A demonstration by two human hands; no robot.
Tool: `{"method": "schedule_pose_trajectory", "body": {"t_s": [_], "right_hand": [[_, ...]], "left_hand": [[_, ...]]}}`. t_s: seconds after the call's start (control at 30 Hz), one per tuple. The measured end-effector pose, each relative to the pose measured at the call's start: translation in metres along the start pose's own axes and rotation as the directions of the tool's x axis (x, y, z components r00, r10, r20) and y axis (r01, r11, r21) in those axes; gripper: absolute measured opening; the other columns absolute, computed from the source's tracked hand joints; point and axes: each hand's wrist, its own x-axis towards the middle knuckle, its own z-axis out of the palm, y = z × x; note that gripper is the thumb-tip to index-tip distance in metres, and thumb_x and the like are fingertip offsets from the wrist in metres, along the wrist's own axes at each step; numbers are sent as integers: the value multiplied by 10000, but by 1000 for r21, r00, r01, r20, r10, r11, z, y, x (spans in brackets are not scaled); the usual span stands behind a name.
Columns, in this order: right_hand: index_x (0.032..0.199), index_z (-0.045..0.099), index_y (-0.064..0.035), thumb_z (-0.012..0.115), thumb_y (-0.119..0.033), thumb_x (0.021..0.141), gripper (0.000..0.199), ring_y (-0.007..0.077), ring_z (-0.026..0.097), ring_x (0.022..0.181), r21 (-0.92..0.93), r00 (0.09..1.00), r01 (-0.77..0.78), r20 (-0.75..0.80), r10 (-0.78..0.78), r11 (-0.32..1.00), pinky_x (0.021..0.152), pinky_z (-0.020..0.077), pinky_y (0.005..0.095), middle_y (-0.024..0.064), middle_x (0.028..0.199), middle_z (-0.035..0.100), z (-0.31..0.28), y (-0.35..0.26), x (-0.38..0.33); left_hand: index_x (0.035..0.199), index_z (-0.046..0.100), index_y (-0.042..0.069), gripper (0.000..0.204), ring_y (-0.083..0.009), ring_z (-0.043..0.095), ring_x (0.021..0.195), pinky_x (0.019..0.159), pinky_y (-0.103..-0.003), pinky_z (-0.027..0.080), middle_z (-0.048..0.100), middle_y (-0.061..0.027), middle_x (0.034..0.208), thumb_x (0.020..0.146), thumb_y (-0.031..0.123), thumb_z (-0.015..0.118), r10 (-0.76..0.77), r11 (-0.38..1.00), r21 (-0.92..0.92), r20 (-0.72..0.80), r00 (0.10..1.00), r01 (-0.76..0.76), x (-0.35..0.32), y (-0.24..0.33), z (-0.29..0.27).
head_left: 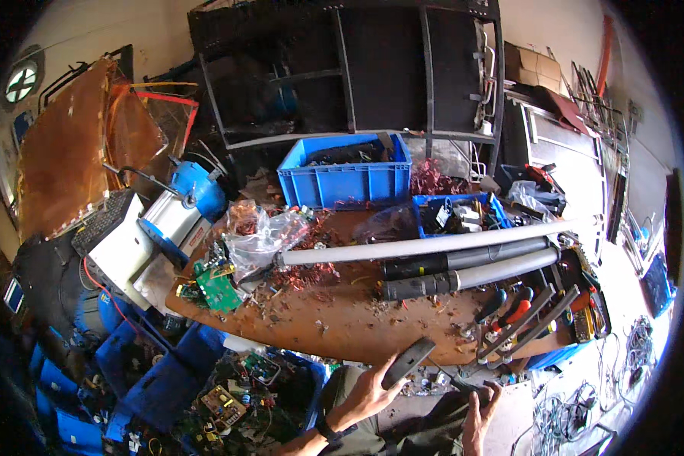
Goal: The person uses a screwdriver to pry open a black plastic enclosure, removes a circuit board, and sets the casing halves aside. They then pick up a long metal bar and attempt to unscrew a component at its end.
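Near the table's front edge, my left hand [366, 397] is closed around a dark, long, flat casing [409, 363], its far end pointing up and to the right. My right hand [480, 414] is closed on a dark-handled screwdriver [465, 385]. The screwdriver's thin shaft points up and left toward the casing, and I cannot tell if they touch. Both hands are over my lap, below the brown tabletop [342, 327]. Pliers with a red handle [518, 310] and a dark-handled tool [491, 305] lie on the table beyond my right hand.
A long white tube [433, 249] and a grey tube [501, 270] cross the table. Behind stand a blue crate [345, 186] and a smaller blue bin [422, 220]. A green circuit board [219, 289] lies at left; a bin of boards [305, 380] stands below.
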Motion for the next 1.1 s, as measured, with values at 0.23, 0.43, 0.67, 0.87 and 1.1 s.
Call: {"method": "schedule_pose_trajectory", "body": {"t_s": [0.23,0.43,0.67,0.87,1.1], "right_hand": [[1328,479,-99,583,-178,1087,274,101,443,869,-13,995,99,14,-99,995,780,395,262,10,983,501,4,-8,-3],[1325,474,-114,589,-174,1086,272,95,455,815,5,991,-130,18,130,991,723,395,258,-4,935,495,3,-6,0],[1417,442,-103,588,-168,1090,363,138,533,961,-79,986,-159,37,162,984,859,484,304,72,1149,565,-2,-5,-4],[1380,481,-79,574,-206,1106,316,153,520,1012,18,992,-116,62,114,993,904,440,296,87,1184,565,0,-11,-6],[1407,465,-88,594,-188,1091,356,172,523,1090,-45,988,-132,70,135,990,998,432,317,74,1207,561,-1,-24,-6]], "left_hand": [[1491,547,30,696,-368,755,1001,862,-436,593,745,-245,1181,891,208,849,68,997,31,-27,997,-67,1,-4,0],[1506,501,-11,700,-438,704,1135,947,-453,582,673,-306,1294,899,128,820,42,999,-13,19,999,-42,0,1,-4],[1482,547,10,682,-368,751,992,851,-425,586,744,-256,1140,894,183,844,43,999,13,-9,999,-43,2,4,-4],[1481,541,5,647,-400,728,1063,887,-438,585,714,-282,1199,914,163,809,37,999,18,2,999,-37,3,8,-5],[1484,530,-1,633,-435,710,1133,928,-460,584,692,-298,1267,927,149,790,18,1000,16,35,999,-18,3,6,-5]]}}
